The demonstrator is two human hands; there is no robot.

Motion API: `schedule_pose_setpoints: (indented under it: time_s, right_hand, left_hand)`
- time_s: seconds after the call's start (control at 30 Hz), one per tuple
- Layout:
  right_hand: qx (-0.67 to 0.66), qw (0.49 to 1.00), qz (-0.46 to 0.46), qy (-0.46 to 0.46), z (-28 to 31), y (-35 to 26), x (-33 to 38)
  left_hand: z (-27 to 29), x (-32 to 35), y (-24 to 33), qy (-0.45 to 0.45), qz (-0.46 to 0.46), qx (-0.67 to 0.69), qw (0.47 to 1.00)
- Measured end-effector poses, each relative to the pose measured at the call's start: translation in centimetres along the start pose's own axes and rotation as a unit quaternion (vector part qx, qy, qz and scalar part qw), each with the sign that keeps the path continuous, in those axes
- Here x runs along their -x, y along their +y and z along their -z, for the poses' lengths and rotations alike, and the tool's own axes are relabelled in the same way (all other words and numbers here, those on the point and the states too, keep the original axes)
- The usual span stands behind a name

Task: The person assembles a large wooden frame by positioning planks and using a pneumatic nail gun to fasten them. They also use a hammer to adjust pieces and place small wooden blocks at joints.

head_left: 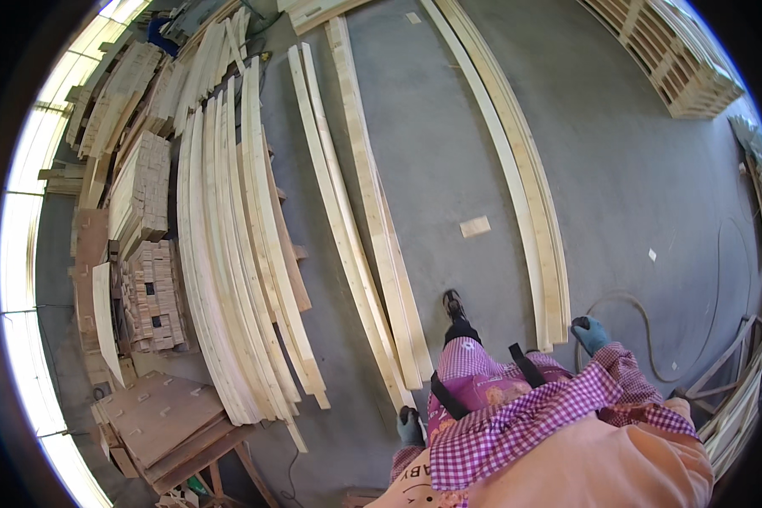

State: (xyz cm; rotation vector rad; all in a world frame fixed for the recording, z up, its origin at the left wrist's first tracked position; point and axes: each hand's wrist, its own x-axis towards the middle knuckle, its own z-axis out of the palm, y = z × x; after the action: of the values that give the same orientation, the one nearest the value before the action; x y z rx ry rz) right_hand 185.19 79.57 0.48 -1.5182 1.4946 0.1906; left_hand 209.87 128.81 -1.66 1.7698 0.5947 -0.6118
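My left hand (411, 428), in a grey-blue glove with dark fingers, hangs low beside my body with the fingers curled in. Just ahead of it in the picture is the near end of a long pale timber plank (347, 229); I see no grip on it. My right hand (593, 334), in the same kind of glove, is held out to the right with fingers curled and nothing visible in them. Next to it are the near ends of a pair of long planks (533, 203), with a gap between hand and wood. One dark shoe (454, 303) shows ahead on the floor.
Another long timber (372, 186) lies beside the left plank. Further left are a wide row of planks (229, 271), stacked wood blocks (151, 296) and brown boards (165, 415). A wood scrap (475, 227) and a hose (639, 309) lie on the grey floor. Slatted pallets (669, 59) stand far right.
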Motion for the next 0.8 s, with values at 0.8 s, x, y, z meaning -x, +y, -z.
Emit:
schedule_pose_setpoints:
  time_s: [0.8]
  right_hand:
    - [0.022, 0.994, 0.031, 0.098, 7.4, -45.1, -49.5]
  left_hand:
    - [-41.3, -30.5, 50.9, -0.043, -0.111, -0.083, 0.989]
